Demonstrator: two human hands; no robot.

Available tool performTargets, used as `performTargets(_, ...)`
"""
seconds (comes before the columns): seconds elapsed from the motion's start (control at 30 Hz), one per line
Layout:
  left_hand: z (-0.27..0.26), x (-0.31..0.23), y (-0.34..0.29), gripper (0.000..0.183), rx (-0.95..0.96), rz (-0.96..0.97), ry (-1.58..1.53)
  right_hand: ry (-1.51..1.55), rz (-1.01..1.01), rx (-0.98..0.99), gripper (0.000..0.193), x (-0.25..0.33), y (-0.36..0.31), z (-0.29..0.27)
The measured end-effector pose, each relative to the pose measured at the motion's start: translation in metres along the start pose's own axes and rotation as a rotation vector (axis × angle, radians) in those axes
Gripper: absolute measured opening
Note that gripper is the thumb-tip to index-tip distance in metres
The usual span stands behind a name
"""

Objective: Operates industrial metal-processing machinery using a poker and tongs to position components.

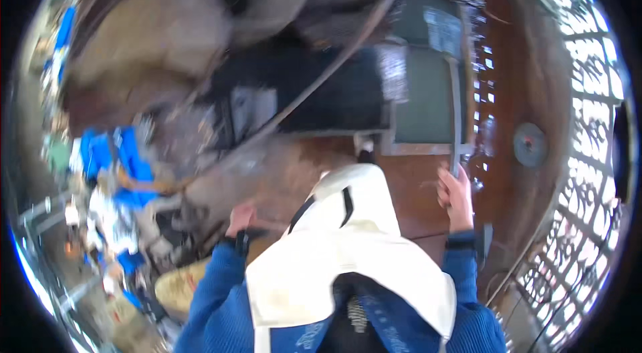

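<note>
My right hand (455, 194) is closed around the lower end of a long, flat grey strip (456, 109). The strip extends away from me along the right side of a grey-green panelled unit (424, 112). Further left, my left hand (242, 216) hovers over a brown surface, and motion smears its fingers. Whether it holds anything cannot be made out. A white apron or bib (354, 253) with dark straps hangs from my chest between both forearms, hiding part of the surface below.
Left of the green unit lies a black panel (328, 92). A long curved strip or hose (328, 72) crosses above it. A grey disc (530, 145) rests on the brown surface at right, beside a patterned lattice (585, 146). Blue material (120, 159) and blurred clutter fill the left.
</note>
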State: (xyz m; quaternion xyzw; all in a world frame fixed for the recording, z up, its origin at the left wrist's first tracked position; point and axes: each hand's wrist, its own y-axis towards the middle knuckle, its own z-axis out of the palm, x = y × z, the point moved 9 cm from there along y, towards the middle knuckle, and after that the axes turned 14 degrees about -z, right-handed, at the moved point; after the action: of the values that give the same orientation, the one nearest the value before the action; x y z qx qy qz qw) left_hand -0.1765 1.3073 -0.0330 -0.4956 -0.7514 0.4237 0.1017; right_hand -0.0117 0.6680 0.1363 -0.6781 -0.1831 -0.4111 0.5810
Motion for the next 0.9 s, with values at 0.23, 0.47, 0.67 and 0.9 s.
performTargets(0.23, -0.015, 0.036, -0.056, 0.023, -0.004, -0.447, -0.691, -0.378, 0.032, 0.156, 0.021, -0.079, -0.111, -0.037)
performTargets(0.47, 0.032, 0.050, -0.079, 0.024, -0.022, -0.355, -0.604, -0.433, 0.045, 0.308, 0.025, -0.132, -0.029, 0.068)
performTargets(0.67, 0.069, 0.051, -0.109, 0.025, 0.005, -0.455, -0.684, -0.509, -0.054, 0.453, 0.025, -0.172, 0.036, 0.168)
performTargets(0.9, 0.103, 0.052, -0.135, 0.025, 0.024, -0.502, -0.467, -1.029, -0.890, 0.424, 0.045, -0.118, 0.064, 0.242)
